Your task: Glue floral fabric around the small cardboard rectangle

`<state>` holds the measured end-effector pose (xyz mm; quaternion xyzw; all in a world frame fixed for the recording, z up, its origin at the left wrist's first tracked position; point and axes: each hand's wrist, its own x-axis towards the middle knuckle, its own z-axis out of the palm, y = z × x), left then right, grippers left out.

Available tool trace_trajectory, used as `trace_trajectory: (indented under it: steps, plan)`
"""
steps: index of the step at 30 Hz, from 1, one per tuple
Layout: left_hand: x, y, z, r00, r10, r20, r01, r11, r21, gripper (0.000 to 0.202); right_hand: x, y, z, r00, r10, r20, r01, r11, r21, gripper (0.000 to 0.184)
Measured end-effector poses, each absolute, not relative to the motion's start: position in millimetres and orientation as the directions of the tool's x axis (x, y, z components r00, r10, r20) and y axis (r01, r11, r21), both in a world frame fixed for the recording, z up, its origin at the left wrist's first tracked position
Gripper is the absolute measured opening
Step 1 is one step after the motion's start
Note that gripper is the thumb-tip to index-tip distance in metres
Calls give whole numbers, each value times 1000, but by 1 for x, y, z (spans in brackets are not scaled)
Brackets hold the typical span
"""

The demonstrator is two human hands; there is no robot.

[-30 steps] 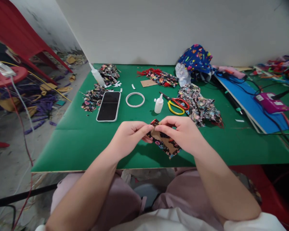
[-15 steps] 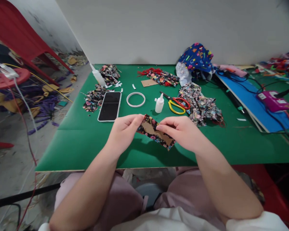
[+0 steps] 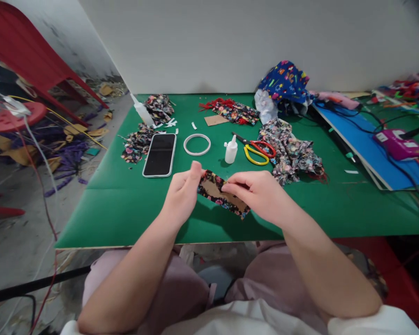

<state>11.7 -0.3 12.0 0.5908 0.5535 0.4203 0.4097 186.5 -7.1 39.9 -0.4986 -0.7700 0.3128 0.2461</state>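
Observation:
A small cardboard piece edged with dark floral fabric (image 3: 214,190) is held up over the green table, tilted down to the right. My left hand (image 3: 182,193) grips its left end, with the thumb raised off the face and the fingers behind, partly hidden. My right hand (image 3: 256,190) pinches the upper edge between thumb and fingers. Just beyond the hands stand a small white glue bottle (image 3: 231,151) and scissors (image 3: 256,155) with one red and one yellow handle. A roll of white tape (image 3: 197,144) and a phone (image 3: 159,156) lie nearer my left hand.
Crumpled floral fabric (image 3: 289,151) lies on the right, beside a blue board (image 3: 359,144) carrying cables and a purple device (image 3: 401,144). At the back are a floral piece with red threads (image 3: 235,111), bare cardboard (image 3: 216,121) and a blue patterned cloth (image 3: 284,81). Another white bottle (image 3: 143,111) leans at left.
My left thumb has lifted from the fabric-edged cardboard and points up. The piece and both hands have shifted slightly left; my right hand still pinches the upper edge.

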Motion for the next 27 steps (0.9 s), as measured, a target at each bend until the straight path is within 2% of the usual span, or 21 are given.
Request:
trace_trajectory:
  steps: [3, 7, 11, 14, 17, 20, 24, 27]
  plan:
    - [12, 1, 12, 81, 997, 15, 239, -34, 970, 52, 186, -8, 39, -401, 913, 78, 615, 331, -716, 26]
    - [15, 1, 15, 92, 994, 59, 374, -89, 923, 42, 183, -10, 37, -394, 916, 79, 683, 349, -642, 28]
    - [17, -1, 14, 42, 991, 126, 478, -131, 869, 42, 182, -11, 37, -381, 922, 69, 731, 346, -588, 30]
    - [16, 0, 9, 22, 999, 49, 346, -53, 937, 44, 183, -9, 38, -391, 919, 53, 687, 330, -648, 29]
    - [14, 2, 5, 88, 995, -44, 164, 29, 986, 47, 186, -6, 37, -397, 916, 61, 608, 312, -730, 26]
    - [14, 6, 4, 93, 994, -64, 78, 57, 995, 43, 188, -2, 31, -321, 944, 73, 502, 235, -832, 36]
    - [14, 10, 5, -132, 990, -42, -86, 31, 996, 41, 189, 6, 17, -84, 993, 80, 238, 98, -966, 55]
    - [16, 9, 7, -272, 962, -19, -157, -25, 987, 44, 186, 9, 8, 55, 998, 35, 42, 32, -999, 59]
